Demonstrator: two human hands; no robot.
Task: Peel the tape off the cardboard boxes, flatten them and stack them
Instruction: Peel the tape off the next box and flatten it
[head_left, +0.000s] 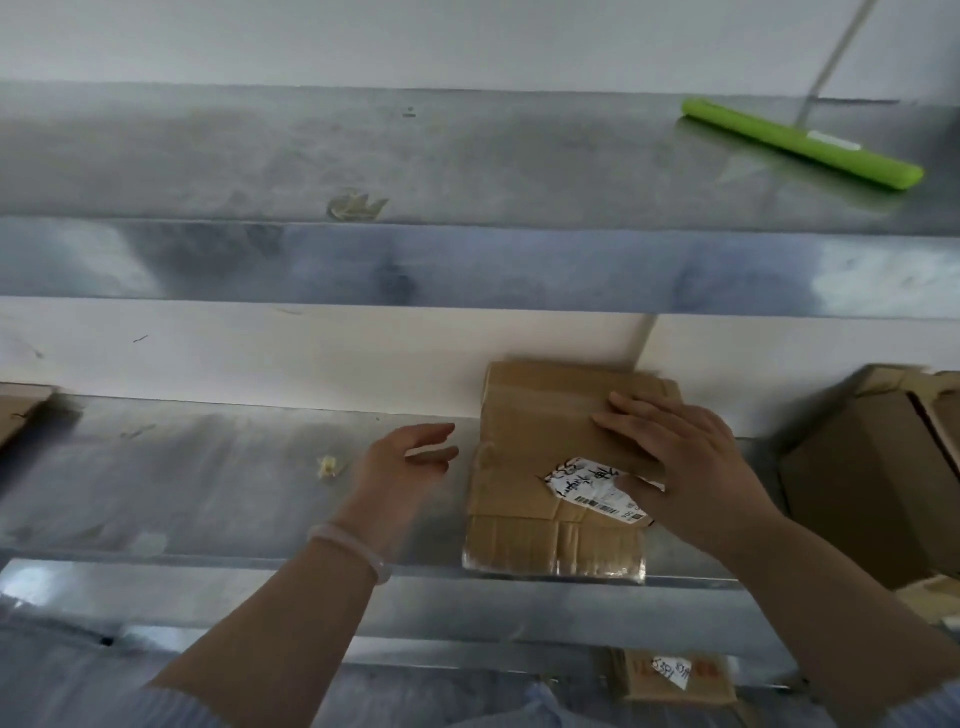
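Flattened cardboard box (524, 467) lies on the lower steel shelf (208, 483), its far edge reaching the white wall and its near edge at the shelf's front lip. The right hand (691, 467) rests palm down on the box's right half, the grip apart. Its fingers are straight and spread across the brown board, and the thumb lies over a torn white shipping label (582, 486) with handwriting and a barcode. The left hand (400, 467) hovers just beside the box's left edge without touching it, its grip also apart, the relaxed, slightly bent fingers holding nothing. A pale, smooth bracelet (358, 551) circles that wrist. The board is matte brown and creased, with fold lines dividing it into panels, and a glossy strip of clear tape (556, 564) runs along its near edge. A duller band across the far panel may be more tape, though motion blur makes that hard to tell. The shelf is brushed, scuffed metal with soft reflections, and 1 small yellowish scrap (328, 466) lies on it left of the left hand. To the right stand brown, unflattened cardboard boxes (857, 478), near the right forearm. On the upper shelf (363, 156) rests a long, bright green mop head (802, 143) with a pale handle (836, 52) rising along the wall.
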